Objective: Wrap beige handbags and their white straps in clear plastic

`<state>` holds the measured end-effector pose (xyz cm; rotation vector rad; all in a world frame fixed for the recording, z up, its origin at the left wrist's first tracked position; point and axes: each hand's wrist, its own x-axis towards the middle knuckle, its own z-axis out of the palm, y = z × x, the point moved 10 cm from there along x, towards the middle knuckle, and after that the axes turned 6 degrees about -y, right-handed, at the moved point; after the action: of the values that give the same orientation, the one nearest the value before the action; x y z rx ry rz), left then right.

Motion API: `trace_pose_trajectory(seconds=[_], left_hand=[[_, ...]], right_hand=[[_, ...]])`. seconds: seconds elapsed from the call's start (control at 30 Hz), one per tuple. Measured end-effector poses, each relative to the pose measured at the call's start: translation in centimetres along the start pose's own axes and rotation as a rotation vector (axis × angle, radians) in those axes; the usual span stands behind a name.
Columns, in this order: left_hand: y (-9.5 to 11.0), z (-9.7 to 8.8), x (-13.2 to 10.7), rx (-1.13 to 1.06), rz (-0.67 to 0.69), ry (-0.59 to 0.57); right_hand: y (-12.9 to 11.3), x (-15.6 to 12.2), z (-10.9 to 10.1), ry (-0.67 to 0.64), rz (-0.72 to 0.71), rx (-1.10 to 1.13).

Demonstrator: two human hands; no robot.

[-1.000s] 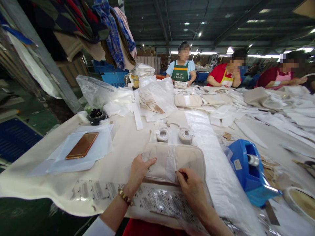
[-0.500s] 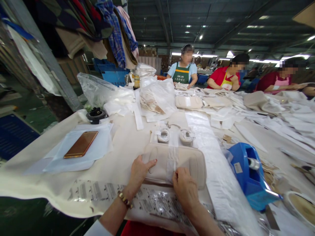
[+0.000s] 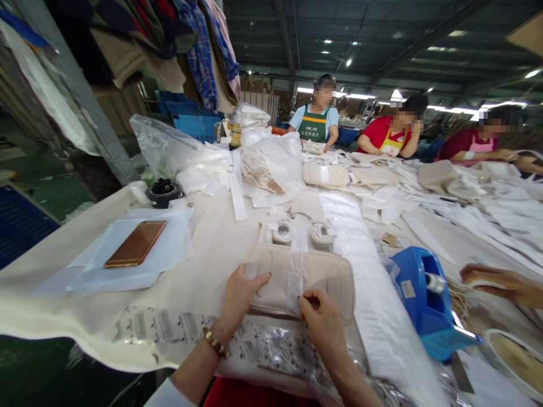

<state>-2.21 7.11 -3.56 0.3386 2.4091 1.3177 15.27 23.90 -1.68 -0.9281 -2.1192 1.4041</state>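
Head cam is sitting on the wearer's head, looking forward and down across the table (image 3: 216, 243); it is catching the left hand (image 3: 240, 291) and right hand (image 3: 323, 316) close at lower center, three co-workers (image 3: 314, 125) farther off, and the roof (image 3: 335, 34) along the top edge.

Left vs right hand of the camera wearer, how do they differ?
Pose: the left hand has its thumb spread out over the left end of the beige pouch; the right hand is curled, fingertips drawn together at the lower part of the pale strip.
Look: a beaded bracelet circles the left wrist; the right wrist shows none.
Shared: both are bare, at the pouch.
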Motion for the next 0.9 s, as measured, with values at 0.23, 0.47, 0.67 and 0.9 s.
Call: trace_pose_trajectory(seconds=[0.23, 0.47, 0.67, 0.9], left_hand=[[0.1, -0.2, -0.1, -0.008, -0.005, 0.007], [0.1, -0.3, -0.2, -0.011, -0.015, 0.018], [0.2, -0.3, -0.2, -0.019, -0.006, 0.014], [0.3, -0.2, -0.3, -0.027, -0.006, 0.007]], right_hand=[[1.7, -0.5, 0.6, 0.062, 0.160, 0.515], [1.9, -0.7, -0.6, 0.095, 0.170, 0.699], [1.9, -1.2, -0.4, -0.013, 0.154, 0.473], [-1.2, -1.1, -1.9, 0.115, -0.215, 0.225]])
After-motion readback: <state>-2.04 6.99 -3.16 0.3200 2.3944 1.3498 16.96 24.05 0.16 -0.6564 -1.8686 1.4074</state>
